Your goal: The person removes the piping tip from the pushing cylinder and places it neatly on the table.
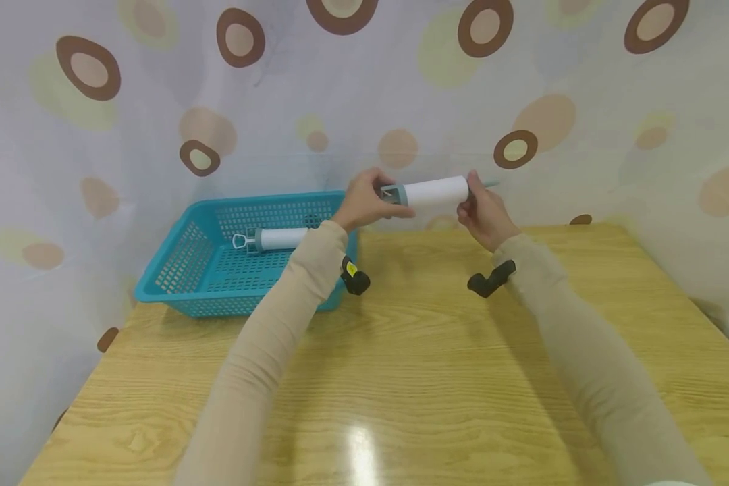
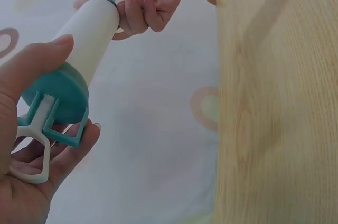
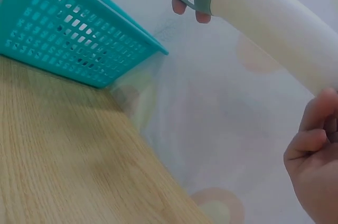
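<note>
Between both hands, above the table, a hand pump (image 1: 435, 192) lies nearly level. It has a white barrel, teal end cap, white loop handle and thin teal nozzle. My left hand (image 1: 366, 199) holds its handle end; in the left wrist view the thumb (image 2: 47, 55) rests against the barrel and cap, with the fingers beneath the loop handle (image 2: 34, 155). At the opposite end, the right hand (image 1: 484, 214) grips the pump by the nozzle base, fingers curled. A second hand pump (image 1: 279, 239) lies in the teal basket (image 1: 176, 297), partly hidden by the left arm.
The basket, with perforated walls, stands at the left back of the wooden table (image 1: 425, 378). A patterned curtain (image 1: 340, 101) hangs behind the table. Each wrist carries a black camera mount (image 1: 491, 279).
</note>
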Tool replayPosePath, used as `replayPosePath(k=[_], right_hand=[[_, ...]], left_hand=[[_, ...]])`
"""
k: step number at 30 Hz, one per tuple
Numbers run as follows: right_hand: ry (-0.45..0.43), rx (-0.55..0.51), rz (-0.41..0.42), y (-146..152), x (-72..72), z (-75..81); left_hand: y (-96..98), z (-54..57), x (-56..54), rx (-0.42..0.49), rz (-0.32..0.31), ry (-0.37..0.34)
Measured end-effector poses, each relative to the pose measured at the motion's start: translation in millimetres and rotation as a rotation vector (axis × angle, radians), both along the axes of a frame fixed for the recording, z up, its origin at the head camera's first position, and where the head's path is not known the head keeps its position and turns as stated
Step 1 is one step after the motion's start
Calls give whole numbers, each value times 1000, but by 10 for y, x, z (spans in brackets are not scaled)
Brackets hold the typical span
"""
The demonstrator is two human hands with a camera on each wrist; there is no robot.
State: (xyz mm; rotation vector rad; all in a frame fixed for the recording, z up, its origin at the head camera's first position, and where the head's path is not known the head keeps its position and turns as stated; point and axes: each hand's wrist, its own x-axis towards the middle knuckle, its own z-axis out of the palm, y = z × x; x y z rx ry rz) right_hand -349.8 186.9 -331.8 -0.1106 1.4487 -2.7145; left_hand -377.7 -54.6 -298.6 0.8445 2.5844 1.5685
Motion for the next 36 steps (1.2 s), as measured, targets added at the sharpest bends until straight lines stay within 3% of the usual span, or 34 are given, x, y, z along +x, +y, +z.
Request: replayPosePath(k=[8, 16, 29, 36], right_hand=[[32, -8, -18, 2, 28, -60], [84, -46, -19, -28, 62, -124], [192, -2, -55, -61, 65, -199], [356, 96, -73, -18, 52, -183]], left_hand=[[3, -95, 35, 108, 23, -14], [2, -121, 44, 134, 52, -39], [7, -121, 50, 159, 72, -49], [2, -174, 49, 180, 114, -134]])
